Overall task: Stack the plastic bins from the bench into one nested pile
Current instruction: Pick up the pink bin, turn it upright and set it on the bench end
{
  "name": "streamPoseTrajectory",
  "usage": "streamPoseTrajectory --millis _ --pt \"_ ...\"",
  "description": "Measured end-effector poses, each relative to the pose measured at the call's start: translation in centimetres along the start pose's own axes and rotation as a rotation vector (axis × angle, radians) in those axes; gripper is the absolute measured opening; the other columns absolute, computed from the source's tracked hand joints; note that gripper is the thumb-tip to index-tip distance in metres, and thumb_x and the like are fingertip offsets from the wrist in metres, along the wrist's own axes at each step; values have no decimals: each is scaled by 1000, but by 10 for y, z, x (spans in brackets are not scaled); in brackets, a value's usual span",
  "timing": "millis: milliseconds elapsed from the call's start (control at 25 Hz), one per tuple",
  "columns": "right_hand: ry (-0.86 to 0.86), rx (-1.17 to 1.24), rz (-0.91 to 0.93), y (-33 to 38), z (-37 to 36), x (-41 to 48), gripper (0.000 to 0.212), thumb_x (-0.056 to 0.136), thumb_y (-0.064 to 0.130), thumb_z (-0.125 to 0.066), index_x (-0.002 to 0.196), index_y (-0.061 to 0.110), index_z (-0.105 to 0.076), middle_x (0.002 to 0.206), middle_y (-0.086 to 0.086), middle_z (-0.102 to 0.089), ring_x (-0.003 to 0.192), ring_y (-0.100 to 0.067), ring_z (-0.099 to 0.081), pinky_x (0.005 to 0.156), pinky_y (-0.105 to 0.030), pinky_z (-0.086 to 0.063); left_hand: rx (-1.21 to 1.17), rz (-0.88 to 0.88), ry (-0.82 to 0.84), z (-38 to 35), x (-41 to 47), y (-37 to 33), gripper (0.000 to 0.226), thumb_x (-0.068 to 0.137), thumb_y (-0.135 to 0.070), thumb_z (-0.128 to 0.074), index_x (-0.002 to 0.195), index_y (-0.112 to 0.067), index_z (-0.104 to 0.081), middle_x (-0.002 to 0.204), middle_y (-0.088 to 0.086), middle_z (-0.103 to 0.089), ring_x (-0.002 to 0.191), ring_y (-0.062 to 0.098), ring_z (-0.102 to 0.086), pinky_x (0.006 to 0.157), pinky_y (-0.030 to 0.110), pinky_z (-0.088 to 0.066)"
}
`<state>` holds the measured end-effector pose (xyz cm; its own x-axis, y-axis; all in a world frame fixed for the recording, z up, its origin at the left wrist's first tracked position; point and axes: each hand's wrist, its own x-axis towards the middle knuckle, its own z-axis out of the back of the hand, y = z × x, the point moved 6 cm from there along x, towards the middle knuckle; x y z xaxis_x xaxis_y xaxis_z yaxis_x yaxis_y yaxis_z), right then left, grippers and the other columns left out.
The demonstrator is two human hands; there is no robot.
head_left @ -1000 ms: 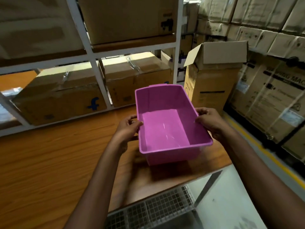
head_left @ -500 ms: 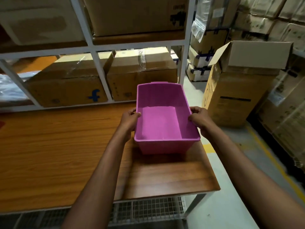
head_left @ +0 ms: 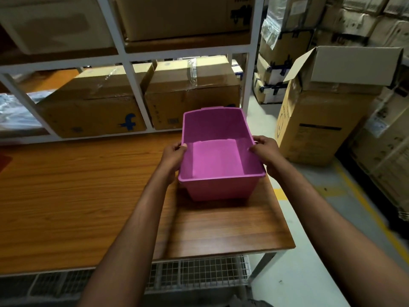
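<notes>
A pink plastic bin [head_left: 218,189] sits upright near the right end of the wooden bench [head_left: 77,196], its open top facing me and nothing inside it. My left hand [head_left: 172,157] grips the bin's left rim, fingers curled over the edge. My right hand [head_left: 266,154] grips the right rim the same way. No other bin is in view.
A white shelf rack [head_left: 132,78] behind the bench holds taped cardboard boxes [head_left: 93,107]. A tall open carton [head_left: 321,114] stands on the floor to the right, with more stacked boxes behind it. A wire mesh shelf [head_left: 194,273] lies under the bench. Yellow lines mark the floor.
The bin has moved further onto the bench and away from me, and now stands level. Both hands keep their hold on its rims. My view has tipped down and left.
</notes>
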<state>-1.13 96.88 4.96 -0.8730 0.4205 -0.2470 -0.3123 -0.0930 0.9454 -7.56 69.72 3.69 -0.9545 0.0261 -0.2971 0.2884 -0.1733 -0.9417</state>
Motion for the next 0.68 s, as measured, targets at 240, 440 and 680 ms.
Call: streamPoseTrajectory --millis 240,440,680 --pt "-248 97 54 -31 20 -54 39 99 31 -65 136 19 -60 119 3 -61 101 -12 -63 94 -41 -58 -56 -177 -204 26 -46 21 43 103 -49 -52 141 -28 -56 130 -10 -59 120 17 -62 95 40 -56" --pt "-402 103 112 -84 4 -133 31 97 45 -63 121 27 -66 115 14 -67 107 -6 -63 98 -53 -55 -162 -171 -275 39 -110 79 45 102 -51 -53 140 -29 -51 127 -8 -58 116 21 -62 81 36 -54" --pt "-329 96 54 -137 -31 -208 29 97 44 -65 124 32 -62 105 4 -69 103 -20 -66 89 -37 -55 -151 -215 -159 36 -168 143 25 98 -34 -65 123 -36 -62 110 3 -69 100 38 -68 83 55 -58"
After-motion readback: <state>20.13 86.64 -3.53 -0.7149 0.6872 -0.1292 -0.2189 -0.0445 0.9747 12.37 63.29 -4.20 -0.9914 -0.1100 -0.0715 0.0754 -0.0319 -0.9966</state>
